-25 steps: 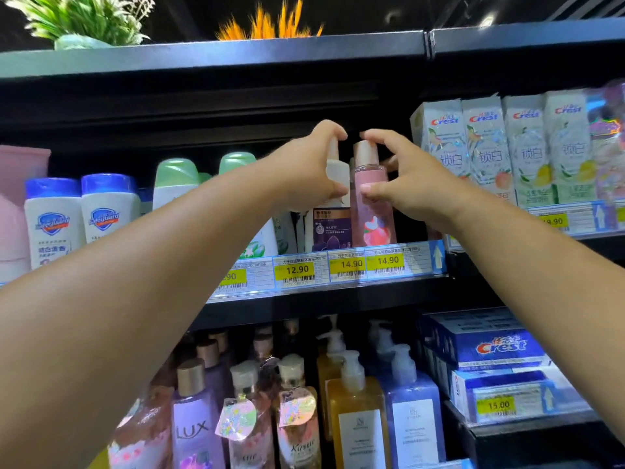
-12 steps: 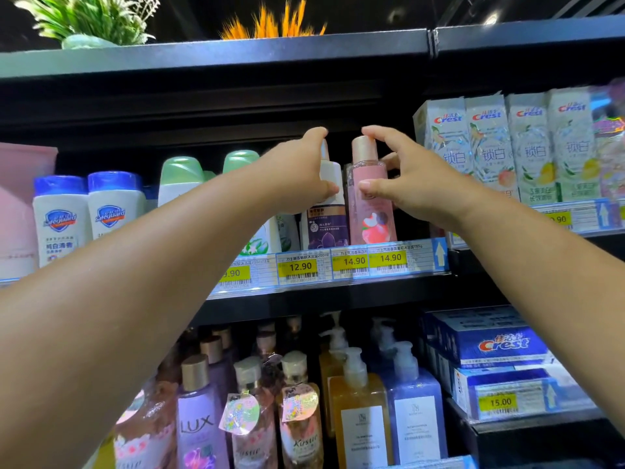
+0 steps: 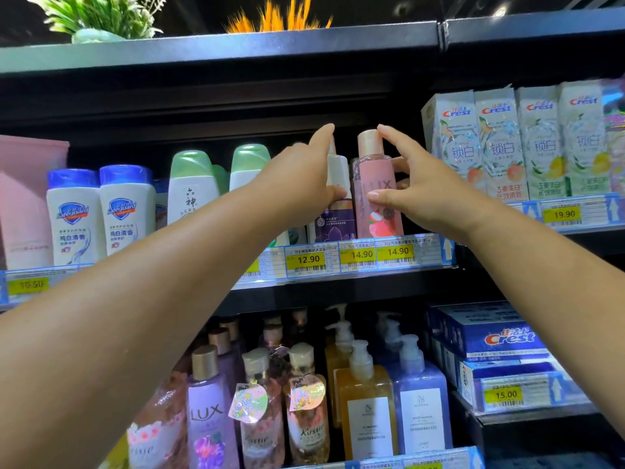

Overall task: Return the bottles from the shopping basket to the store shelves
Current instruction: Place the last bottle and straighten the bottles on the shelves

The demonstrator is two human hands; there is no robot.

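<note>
The cap of the pink bottle point(image 3: 370, 170) is touched by the index fingertip point(image 3: 384, 132) of the right hand point(image 3: 429, 191). The thumb is laid across the bottle's front and the remaining fingers are curled round its far side, so the bottle is pinched between them. Just to its left, the white bottle point(image 3: 338, 167) with a purple label is gripped by the left hand point(image 3: 301, 184). The thumb is pressed on its front and the index finger is raised straight beside its neck; the other fingers are hidden, and how they lie cannot be told.

Both bottles are stood upright, just beside each other, at the front edge of the middle shelf point(image 3: 338, 286), above the 14.90 price tags point(image 3: 380, 253). Both bare forearms are stretched up toward them.

Further left on the same shelf, green-capped bottles point(image 3: 192, 184) and Safeguard bottles point(image 3: 76, 214) are lined up. To the right, Crest toothpaste cartons point(image 3: 500, 147) are stood on end. On the shelf below, a purple Lux bottle point(image 3: 208, 418), pump bottles point(image 3: 367, 411) and blue Crest boxes point(image 3: 490, 336) are seen. Potted plants point(image 3: 98, 15) are set on top.
</note>
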